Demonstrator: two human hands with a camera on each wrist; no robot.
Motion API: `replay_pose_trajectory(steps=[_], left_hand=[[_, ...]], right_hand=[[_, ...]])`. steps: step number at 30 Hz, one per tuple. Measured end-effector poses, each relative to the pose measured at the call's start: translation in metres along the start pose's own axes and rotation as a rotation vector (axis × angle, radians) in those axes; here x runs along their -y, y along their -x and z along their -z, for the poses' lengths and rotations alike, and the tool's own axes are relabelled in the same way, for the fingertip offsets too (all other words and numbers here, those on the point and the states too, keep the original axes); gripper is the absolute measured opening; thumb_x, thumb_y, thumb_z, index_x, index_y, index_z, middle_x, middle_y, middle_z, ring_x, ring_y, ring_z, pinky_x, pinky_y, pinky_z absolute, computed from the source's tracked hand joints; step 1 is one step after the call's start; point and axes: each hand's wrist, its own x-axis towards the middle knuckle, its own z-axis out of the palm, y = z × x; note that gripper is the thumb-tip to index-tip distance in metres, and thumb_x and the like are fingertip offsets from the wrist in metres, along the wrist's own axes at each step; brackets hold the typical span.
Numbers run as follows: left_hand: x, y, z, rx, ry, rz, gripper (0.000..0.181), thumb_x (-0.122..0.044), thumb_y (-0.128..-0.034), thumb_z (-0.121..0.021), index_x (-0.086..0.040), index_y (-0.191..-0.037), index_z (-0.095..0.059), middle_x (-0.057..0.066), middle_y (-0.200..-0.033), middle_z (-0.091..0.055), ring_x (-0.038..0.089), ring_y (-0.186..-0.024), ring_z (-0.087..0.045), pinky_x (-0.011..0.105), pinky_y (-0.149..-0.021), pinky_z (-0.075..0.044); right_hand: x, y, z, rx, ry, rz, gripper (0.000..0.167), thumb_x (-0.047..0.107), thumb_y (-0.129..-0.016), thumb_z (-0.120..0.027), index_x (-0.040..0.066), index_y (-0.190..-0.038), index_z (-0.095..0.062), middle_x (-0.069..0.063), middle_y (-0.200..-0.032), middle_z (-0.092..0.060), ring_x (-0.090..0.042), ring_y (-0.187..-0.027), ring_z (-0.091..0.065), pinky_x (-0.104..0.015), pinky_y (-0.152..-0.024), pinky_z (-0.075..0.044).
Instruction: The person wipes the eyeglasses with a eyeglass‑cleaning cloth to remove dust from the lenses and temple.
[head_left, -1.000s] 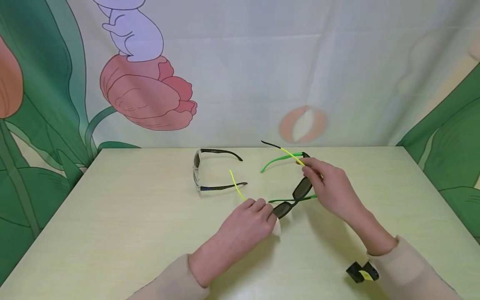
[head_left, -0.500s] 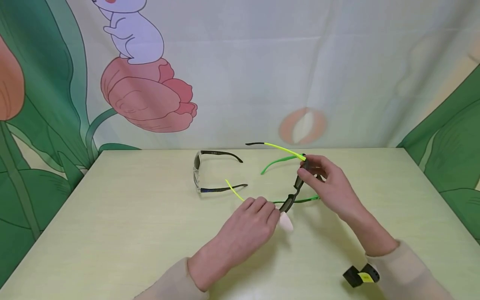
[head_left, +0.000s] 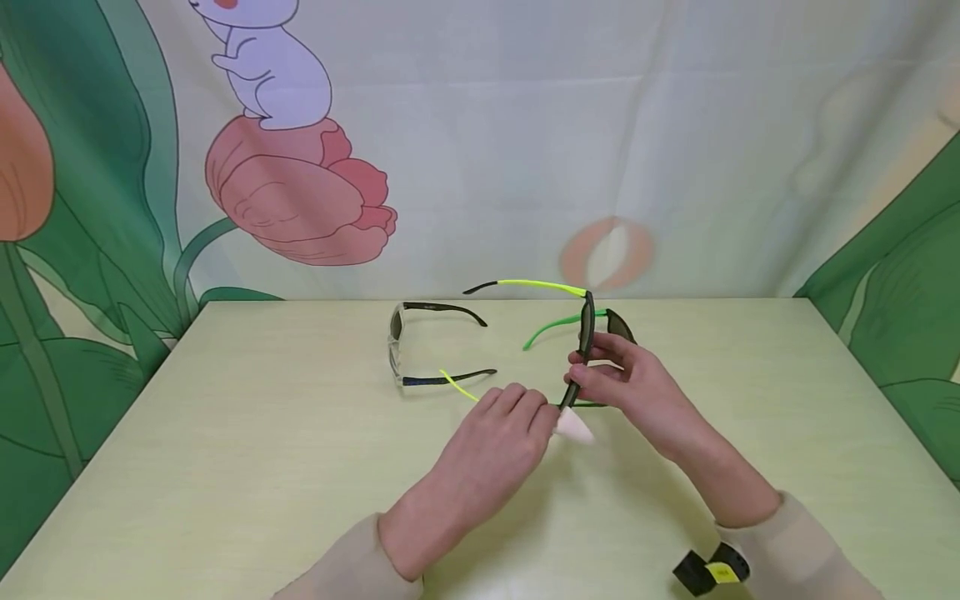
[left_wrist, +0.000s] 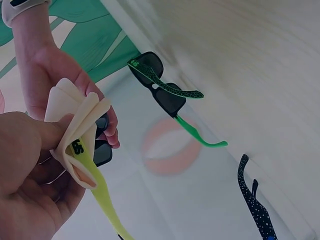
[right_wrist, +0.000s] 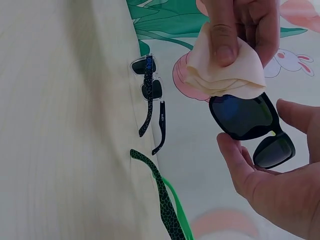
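Note:
Black-framed sunglasses (head_left: 587,329) with yellow temples are held above the table, lenses toward the right. My left hand (head_left: 487,450) pinches a folded cream cloth (right_wrist: 227,72) over the near end of the frame. In the left wrist view, the cloth wraps the hinge end of the yellow temple (left_wrist: 104,200). My right hand (head_left: 645,396) grips the frame near its middle; in the right wrist view its thumb and fingers (right_wrist: 235,155) hold opposite edges. Green-templed sunglasses (left_wrist: 170,100) lie behind my hands, partly hidden in the head view.
Clear-framed sunglasses (head_left: 395,342) with dark temples lie unfolded at the table's back middle. A black device with a yellow label (head_left: 712,572) is by the right sleeve. A printed curtain (head_left: 480,167) hangs behind the pale table (head_left: 225,450).
My right hand has slid from the far yellow temple down to the middle of the frame. The sunglasses have turned, their far temple swinging left. My left hand stays nearly in place with the cloth.

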Motion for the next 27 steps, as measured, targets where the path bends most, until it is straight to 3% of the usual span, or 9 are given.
replay_pose_trajectory(steps=[8, 13, 27], left_hand=[[-0.0002, 0.0013, -0.0019, -0.046, 0.09, 0.02, 0.015, -0.015, -0.0924, -0.077, -0.011, -0.102, -0.068, 0.0, -0.097, -0.063, 0.018, -0.089, -0.057, 0.026, -0.072, -0.046], [-0.0008, 0.0011, -0.002, -0.065, 0.12, 0.02, 0.017, -0.016, -0.0901, -0.08, -0.01, -0.1, -0.068, 0.0, -0.095, -0.063, 0.018, -0.088, -0.058, 0.026, -0.072, -0.047], [0.0001, 0.0021, 0.0012, 0.008, 0.194, 0.009, 0.019, -0.008, -0.0882, -0.081, -0.01, -0.105, -0.072, 0.001, -0.098, -0.066, 0.019, -0.091, -0.06, 0.028, -0.078, -0.051]], right_hand=[[-0.0009, -0.0005, -0.0016, -0.026, -0.017, 0.042, 0.054, 0.013, -0.101, -0.068, -0.005, -0.145, -0.042, -0.021, -0.133, -0.053, -0.019, -0.103, -0.071, -0.036, -0.093, -0.057], [-0.0018, -0.0007, -0.002, -0.035, -0.049, 0.06, 0.056, 0.01, -0.1, -0.068, -0.003, -0.147, -0.041, -0.02, -0.138, -0.05, -0.018, -0.103, -0.07, -0.036, -0.092, -0.058], [-0.001, -0.0003, 0.0008, -0.079, -0.028, 0.034, 0.054, 0.015, -0.102, -0.065, -0.004, -0.148, -0.043, -0.02, -0.133, -0.055, -0.021, -0.101, -0.066, -0.036, -0.088, -0.06]])
